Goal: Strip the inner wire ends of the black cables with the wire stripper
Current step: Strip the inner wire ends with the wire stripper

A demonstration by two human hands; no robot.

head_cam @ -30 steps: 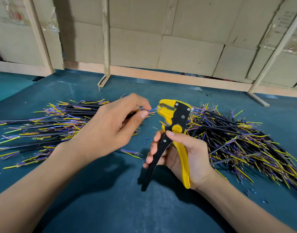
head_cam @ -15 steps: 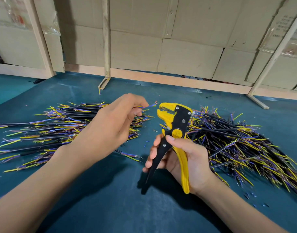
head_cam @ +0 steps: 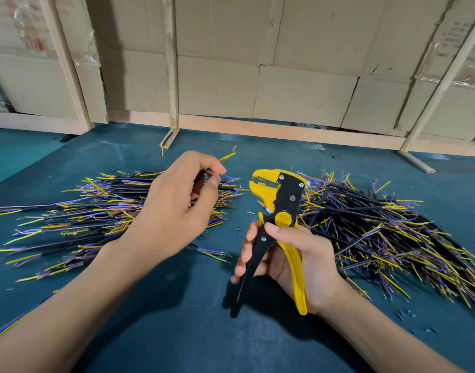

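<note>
Your left hand (head_cam: 174, 208) has drawn back from the wire stripper (head_cam: 278, 230) since a second ago, so the gap between them is wider; its fingers (head_cam: 213, 168) pinch one black cable (head_cam: 201, 179), whose yellow and blue inner wires (head_cam: 227, 156) now fan out clear of the tool's head. Your right hand (head_cam: 301, 262) grips the stripper's handles upright, handles spread. Two heaps of cables lie on the counter (head_cam: 177, 332): one far left (head_cam: 91, 211), one right (head_cam: 387, 232).

Yellow-and-black wire stripper (head_cam: 278, 200); black cables (head_cam: 101, 211) with yellow, blue and purple inner wires; dark teal table (head_cam: 177, 332); beige cardboard wall (head_cam: 257, 63).
</note>
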